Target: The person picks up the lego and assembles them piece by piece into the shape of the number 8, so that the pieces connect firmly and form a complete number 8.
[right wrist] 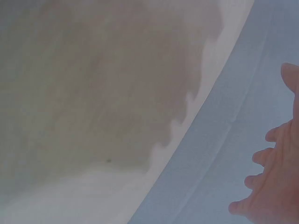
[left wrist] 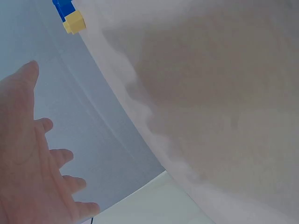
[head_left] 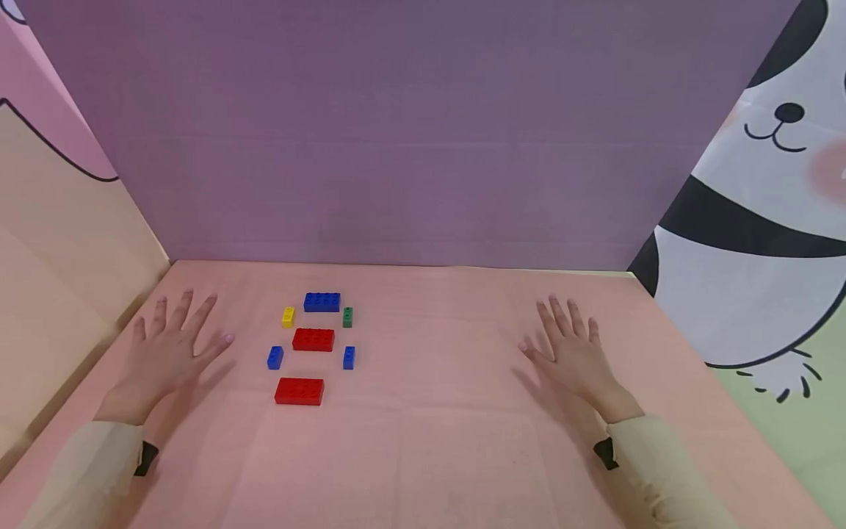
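Observation:
My left hand (head_left: 165, 356) is spread palm down over the left part of the table, fingers straight, holding nothing. To its right lie several toy bricks: a large blue brick (head_left: 322, 302) at the back, a red brick (head_left: 313, 339) in the middle and another red brick (head_left: 299, 391) in front. Small ones flank them: a yellow brick (head_left: 288, 317), a green brick (head_left: 347, 317), and two small blue bricks (head_left: 275, 358). Far to the right of the bricks, my right hand (head_left: 573, 360) is likewise spread and holds nothing. The left wrist view catches the yellow brick (left wrist: 74, 22) at its top edge.
The table (head_left: 449, 455) has a pink cloth cover. A purple panel (head_left: 423, 132) rises behind its back edge. At the left stands a beige and pink panel (head_left: 59, 242), at the right a panel with a cartoon panda (head_left: 767, 294).

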Demonstrator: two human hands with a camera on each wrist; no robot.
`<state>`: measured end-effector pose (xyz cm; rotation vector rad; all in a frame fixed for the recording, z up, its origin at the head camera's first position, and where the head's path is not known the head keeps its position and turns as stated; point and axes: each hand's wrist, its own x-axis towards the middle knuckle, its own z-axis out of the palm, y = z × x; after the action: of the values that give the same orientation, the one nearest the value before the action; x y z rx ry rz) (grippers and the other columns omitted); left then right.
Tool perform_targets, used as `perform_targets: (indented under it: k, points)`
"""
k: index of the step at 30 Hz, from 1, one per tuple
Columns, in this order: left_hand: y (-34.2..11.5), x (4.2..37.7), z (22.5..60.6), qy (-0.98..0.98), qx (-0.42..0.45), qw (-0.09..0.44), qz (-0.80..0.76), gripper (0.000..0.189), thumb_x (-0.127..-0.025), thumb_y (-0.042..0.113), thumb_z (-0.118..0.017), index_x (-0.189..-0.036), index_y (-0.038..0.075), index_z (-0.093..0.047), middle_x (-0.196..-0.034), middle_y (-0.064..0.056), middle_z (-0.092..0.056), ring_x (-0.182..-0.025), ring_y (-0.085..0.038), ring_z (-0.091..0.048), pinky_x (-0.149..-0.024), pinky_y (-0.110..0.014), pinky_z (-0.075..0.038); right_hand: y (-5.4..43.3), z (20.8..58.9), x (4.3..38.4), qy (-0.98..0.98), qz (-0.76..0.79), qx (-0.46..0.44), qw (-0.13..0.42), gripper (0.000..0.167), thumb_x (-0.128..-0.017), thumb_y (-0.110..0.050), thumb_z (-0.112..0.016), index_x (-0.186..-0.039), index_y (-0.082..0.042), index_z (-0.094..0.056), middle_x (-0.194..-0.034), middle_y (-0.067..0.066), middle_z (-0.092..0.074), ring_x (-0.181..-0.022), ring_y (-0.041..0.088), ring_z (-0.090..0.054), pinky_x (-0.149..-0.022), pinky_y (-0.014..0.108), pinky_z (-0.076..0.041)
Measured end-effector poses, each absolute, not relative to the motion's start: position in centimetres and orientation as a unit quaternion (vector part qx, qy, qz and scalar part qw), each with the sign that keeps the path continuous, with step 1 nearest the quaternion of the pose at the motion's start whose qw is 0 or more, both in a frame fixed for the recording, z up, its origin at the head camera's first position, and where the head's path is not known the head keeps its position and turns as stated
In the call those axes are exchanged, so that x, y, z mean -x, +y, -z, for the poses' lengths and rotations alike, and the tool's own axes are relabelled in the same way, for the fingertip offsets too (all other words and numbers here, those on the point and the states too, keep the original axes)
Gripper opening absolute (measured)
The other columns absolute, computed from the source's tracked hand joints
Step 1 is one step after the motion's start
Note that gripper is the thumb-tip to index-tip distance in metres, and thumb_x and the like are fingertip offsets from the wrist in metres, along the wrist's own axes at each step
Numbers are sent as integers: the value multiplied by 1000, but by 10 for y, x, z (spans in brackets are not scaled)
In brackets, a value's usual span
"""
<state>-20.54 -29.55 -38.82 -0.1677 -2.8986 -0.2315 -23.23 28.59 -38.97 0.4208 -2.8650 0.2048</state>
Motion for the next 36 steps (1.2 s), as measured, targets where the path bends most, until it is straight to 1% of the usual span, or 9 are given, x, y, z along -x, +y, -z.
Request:
perform_targets:
  k: [4,7,15,20,24,29,33,36]
  points:
    - [-294,207,388,-987,63,120,83,76,-89,57,-41,-147,24,-4,-151,-22,-3,-134,-52,6,-100,-71,2,282,388,233,-978,-71,-150,129,78,-89,-51,-46,-146,-9,-14,-153,15,-10,-140,38,-3,-104,66,-4]
    - [-293,207,387,-987,63,123,83,76,-88,56,-41,-147,23,-6,-151,-23,-5,-134,-52,4,-100,-71,1,279,387,233,-976,-71,-158,136,78,-88,-52,-47,-146,-8,-16,-153,16,-12,-140,37,-5,-105,64,-5]
    - [-289,209,384,-984,76,134,92,75,-88,52,-47,-146,18,-15,-148,-25,-16,-133,-53,-7,-100,-71,-6,269,385,233,-971,-67,-178,148,78,-87,-49,-51,-145,-8,-20,-150,17,-21,-139,36,-14,-106,63,-8]
    - [-287,210,383,-981,91,138,99,76,-87,51,-50,-146,16,-17,-146,-27,-21,-131,-53,-14,-100,-70,-10,261,385,231,-968,-69,-187,153,77,-85,-47,-55,-144,-8,-23,-149,16,-26,-138,36,-19,-106,62,-10]
    - [-285,210,383,-979,98,148,99,76,-86,50,-52,-145,14,-20,-143,-28,-26,-128,-52,-22,-99,-70,-15,255,384,228,-966,-71,-196,153,77,-84,-47,-56,-143,-7,-27,-148,16,-28,-138,35,-21,-107,60,-12]
    - [-284,211,385,-974,120,167,96,75,-82,45,-60,-140,7,-30,-137,-29,-35,-121,-52,-33,-96,-68,-24,247,385,226,-962,-67,-214,155,78,-83,-48,-58,-141,-5,-31,-146,15,-32,-136,34,-25,-106,59,-17]
    - [-283,211,386,-973,131,164,100,75,-78,40,-66,-136,3,-35,-134,-30,-39,-119,-51,-37,-95,-65,-31,241,388,226,-958,-67,-232,156,78,-81,-48,-60,-139,-4,-33,-144,15,-35,-134,33,-29,-105,58,-20]
    - [-281,210,386,-971,136,158,113,75,-77,38,-68,-135,2,-37,-132,-29,-40,-118,-49,-39,-93,-64,-34,235,390,226,-953,-59,-248,163,77,-80,-47,-62,-138,-3,-36,-142,16,-38,-132,33,-33,-104,57,-24]
